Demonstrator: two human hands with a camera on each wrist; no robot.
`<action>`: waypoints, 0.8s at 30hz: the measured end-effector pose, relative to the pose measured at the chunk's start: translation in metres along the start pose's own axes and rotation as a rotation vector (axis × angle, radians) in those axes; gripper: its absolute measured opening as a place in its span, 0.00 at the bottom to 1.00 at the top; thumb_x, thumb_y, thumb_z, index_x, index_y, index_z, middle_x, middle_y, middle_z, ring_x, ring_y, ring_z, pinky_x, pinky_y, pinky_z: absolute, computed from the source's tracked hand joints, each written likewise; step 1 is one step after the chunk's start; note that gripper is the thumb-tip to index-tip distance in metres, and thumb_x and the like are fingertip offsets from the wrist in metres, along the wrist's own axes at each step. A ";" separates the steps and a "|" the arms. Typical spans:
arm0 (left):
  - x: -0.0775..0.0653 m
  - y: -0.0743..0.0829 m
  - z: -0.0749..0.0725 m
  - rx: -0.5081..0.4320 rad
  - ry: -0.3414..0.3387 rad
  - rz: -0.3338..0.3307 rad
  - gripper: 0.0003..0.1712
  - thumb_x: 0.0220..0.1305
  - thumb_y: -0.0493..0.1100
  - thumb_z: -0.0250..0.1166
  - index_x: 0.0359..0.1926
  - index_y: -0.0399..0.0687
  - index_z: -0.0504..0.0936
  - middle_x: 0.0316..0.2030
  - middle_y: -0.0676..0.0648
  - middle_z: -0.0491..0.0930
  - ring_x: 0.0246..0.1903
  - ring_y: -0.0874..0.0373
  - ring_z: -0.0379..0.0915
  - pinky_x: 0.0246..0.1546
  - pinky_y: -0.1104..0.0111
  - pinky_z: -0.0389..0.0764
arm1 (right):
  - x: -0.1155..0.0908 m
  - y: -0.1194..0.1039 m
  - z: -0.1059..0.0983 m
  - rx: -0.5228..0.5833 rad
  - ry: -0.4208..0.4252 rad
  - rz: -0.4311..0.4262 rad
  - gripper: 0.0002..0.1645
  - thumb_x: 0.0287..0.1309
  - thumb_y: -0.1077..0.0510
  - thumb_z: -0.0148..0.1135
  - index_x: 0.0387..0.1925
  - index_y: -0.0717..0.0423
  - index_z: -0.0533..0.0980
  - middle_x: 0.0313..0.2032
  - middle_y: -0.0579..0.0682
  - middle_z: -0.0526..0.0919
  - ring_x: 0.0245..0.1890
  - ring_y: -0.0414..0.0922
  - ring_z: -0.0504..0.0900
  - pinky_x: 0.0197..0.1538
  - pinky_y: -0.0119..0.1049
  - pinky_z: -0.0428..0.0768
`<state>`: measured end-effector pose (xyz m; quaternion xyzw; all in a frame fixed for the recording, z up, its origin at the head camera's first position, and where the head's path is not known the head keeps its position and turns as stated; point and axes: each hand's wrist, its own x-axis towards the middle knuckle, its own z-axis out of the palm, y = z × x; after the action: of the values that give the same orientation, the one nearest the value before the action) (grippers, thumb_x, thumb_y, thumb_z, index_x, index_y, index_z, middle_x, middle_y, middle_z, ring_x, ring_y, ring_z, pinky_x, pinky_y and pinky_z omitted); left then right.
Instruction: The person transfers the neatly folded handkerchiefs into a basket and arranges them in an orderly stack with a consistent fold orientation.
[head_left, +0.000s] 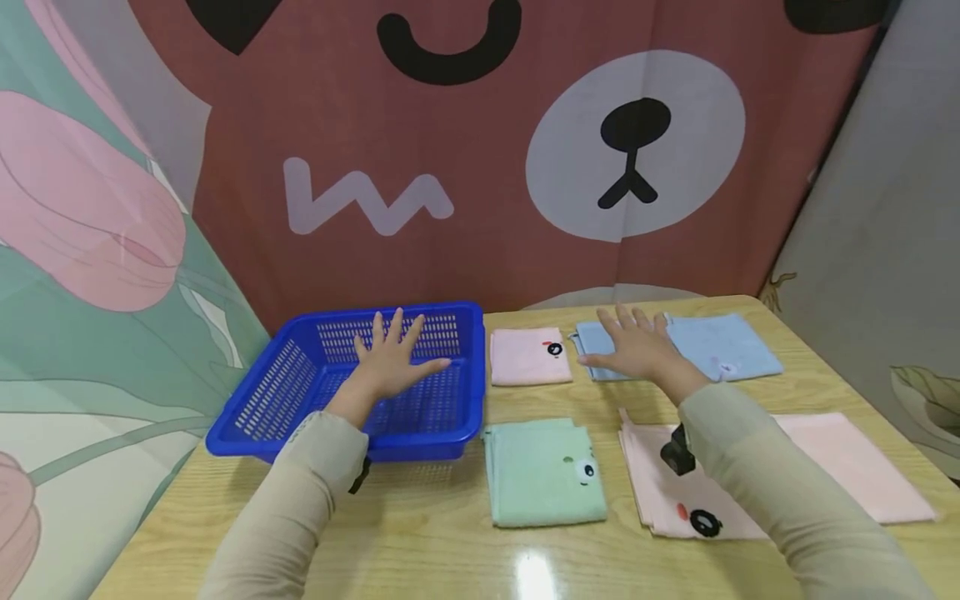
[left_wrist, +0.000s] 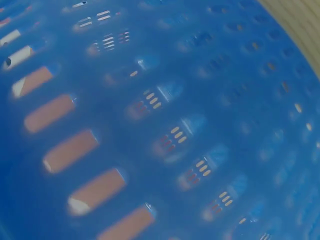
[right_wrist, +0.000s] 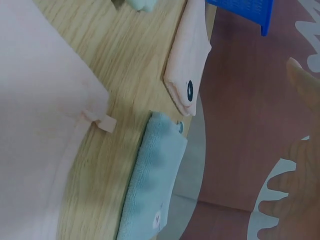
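Note:
With fingers spread, my left hand (head_left: 386,362) hovers over a blue plastic basket (head_left: 480,375) and holds nothing. In the left wrist view the basket's slotted wall (left_wrist: 165,65) fills almost everything. My right hand (head_left: 637,346), fingers also spread and holding nothing, is over folded blue cloth (head_left: 723,337) at the back right. It hides part of that cloth, so I cannot tell if it is one towel or two. Left of it lies a small folded pink towel (head_left: 525,362). In the right wrist view, part of this hand (right_wrist: 302,90) appears at the right edge.
A folded green towel (head_left: 536,483) with an eye design lies in front of the small pink one. Larger pink cloth (head_left: 847,462) spreads at the front right, partly under my right forearm. Behind the wooden table (head_left: 420,550) hangs a printed curtain (head_left: 480,267).

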<state>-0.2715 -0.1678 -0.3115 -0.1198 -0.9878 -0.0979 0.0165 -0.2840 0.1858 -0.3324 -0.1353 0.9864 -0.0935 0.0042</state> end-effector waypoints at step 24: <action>-0.017 -0.030 0.003 -0.005 -0.039 -0.027 0.55 0.44 0.79 0.38 0.67 0.56 0.35 0.65 0.40 0.27 0.59 0.40 0.12 0.47 0.35 0.24 | -0.004 -0.025 0.031 -0.016 -0.053 -0.116 0.55 0.47 0.28 0.44 0.65 0.59 0.45 0.62 0.67 0.46 0.59 0.65 0.46 0.56 0.62 0.44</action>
<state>-0.2623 -0.1996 -0.3206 -0.1082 -0.9892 -0.0984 -0.0045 -0.2721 0.1578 -0.3584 -0.1947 0.9771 -0.0821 0.0239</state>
